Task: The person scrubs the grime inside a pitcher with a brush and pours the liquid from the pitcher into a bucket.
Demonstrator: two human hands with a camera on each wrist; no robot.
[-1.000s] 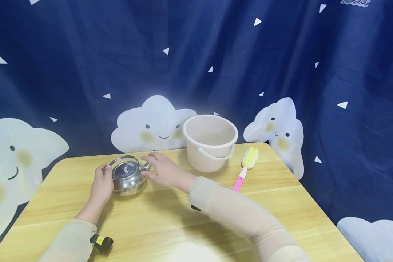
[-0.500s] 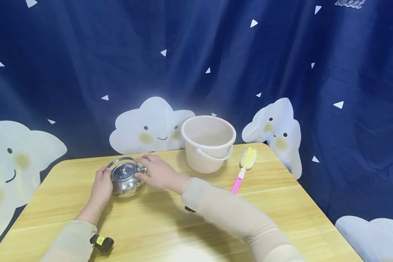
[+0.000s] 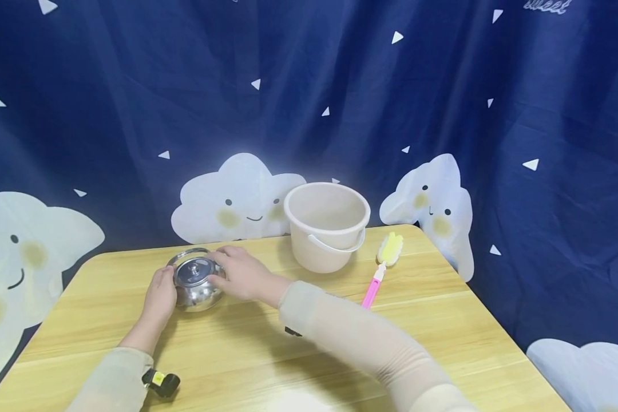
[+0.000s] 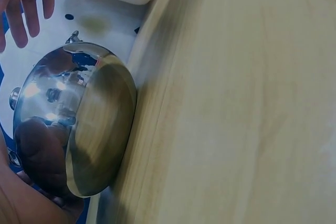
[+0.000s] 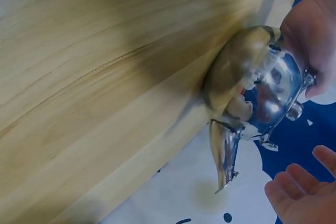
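A shiny stainless steel kettle (image 3: 198, 298) stands on the wooden table, its lid (image 3: 194, 271) on and its hoop handle raised behind. My left hand (image 3: 161, 294) grips the kettle's left side; most of its fingers are hidden behind the body. Around the other side, my right hand (image 3: 243, 273) overlaps the kettle in the head view and covers the spout there. In the right wrist view the spout (image 5: 224, 150) shows, and the right hand (image 5: 304, 192) hovers apart from the metal with fingers extended. From the left wrist, the same fingers (image 4: 31, 17) hang loose beyond the kettle.
A beige plastic bucket (image 3: 316, 254) with its handle lowered stands at the table's back edge, right of the kettle. Beside it lies a sponge brush (image 3: 373, 289) with a pink handle, partly behind the right sleeve (image 3: 350, 332). A dark blue curtain (image 3: 309, 74) hangs behind the table (image 3: 226, 355).
My right hand has shifted slightly left over the kettle. The spout, seen at its right side earlier in the head view, has gone behind that hand. My left hand keeps its grip.
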